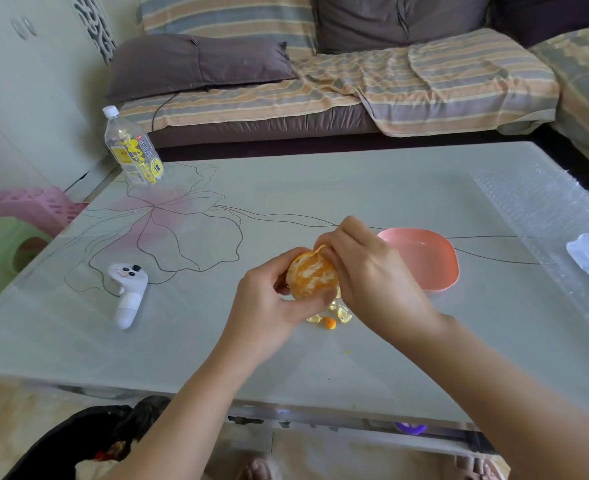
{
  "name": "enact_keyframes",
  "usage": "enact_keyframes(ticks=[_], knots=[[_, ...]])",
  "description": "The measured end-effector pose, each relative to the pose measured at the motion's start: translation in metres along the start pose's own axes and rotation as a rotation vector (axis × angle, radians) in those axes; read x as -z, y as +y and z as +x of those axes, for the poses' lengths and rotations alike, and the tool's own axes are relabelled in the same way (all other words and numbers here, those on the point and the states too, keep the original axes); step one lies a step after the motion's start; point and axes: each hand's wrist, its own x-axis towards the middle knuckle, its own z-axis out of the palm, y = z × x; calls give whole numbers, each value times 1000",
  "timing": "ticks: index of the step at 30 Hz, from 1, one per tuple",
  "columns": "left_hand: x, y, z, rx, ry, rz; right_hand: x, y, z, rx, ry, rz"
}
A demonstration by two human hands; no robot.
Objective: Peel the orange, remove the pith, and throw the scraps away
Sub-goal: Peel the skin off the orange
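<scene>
Above the glass table [216, 341], the left hand [265, 306] cups the mostly peeled orange [312, 273] — bare side facing the camera, no clear long axis — while right hand [365, 271] fingers pinch remaining peel at its top.

Glass table [320, 358], flower line print. Bottle [132, 148] at 10 o'clock corner. White controller [128, 294] at 8 o'clock. Pink bowl [424, 259] at 3 o'clock. Peel scraps [331, 318] near centre. Bubble wrap [545, 223] along right edge.

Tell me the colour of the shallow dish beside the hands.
Pink shallow plastic dish, clearest in the head view.
</scene>
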Motion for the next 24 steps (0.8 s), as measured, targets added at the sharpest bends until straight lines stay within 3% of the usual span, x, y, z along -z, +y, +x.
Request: enact_keyframes(ticks=[4, 9, 14, 19, 24], knots=[[-4, 2, 0, -4, 12, 4, 0, -4, 5, -101, 57, 101], [-4, 5, 0, -44, 22, 16, 13, -6, 7, -454, -96, 438], [-2, 2, -1, -75, 52, -20, 16, -1, 6, -690, -60, 867], [-3, 3, -1, -83, 134, -59, 26, -3, 7, -609, -90, 866], [-2, 3, -1, -111, 131, 6, 23, 4, 4, -437, -99, 564]])
